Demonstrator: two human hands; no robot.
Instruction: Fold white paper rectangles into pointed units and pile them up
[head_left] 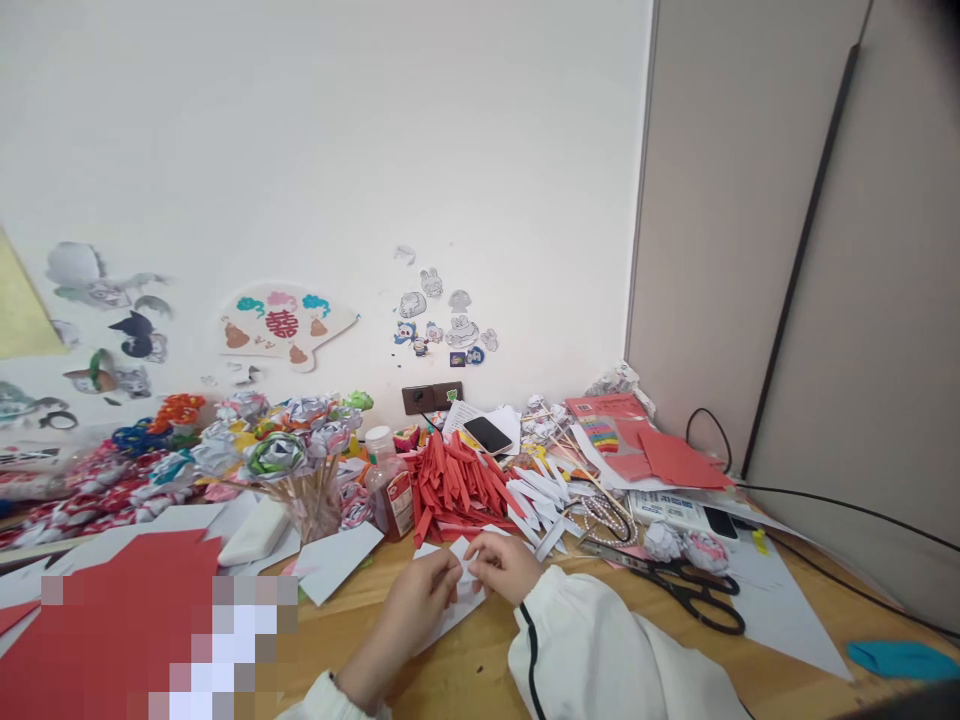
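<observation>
Head cam: both hands, left (425, 595) and right (501, 567), have curled fingers pinching a white paper (448, 629) between them, with a messy red paper pile (459, 482) just past them.

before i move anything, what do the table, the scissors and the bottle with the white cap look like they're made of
Table: wood or wood-look laminate, low sheen, by its yellowish grain.
Scissors: smooth black handles, likely plastic; greyish blades, probably metal.
Bottle: see-through and glossy, so clear plastic or glass; I can't tell which.
</observation>
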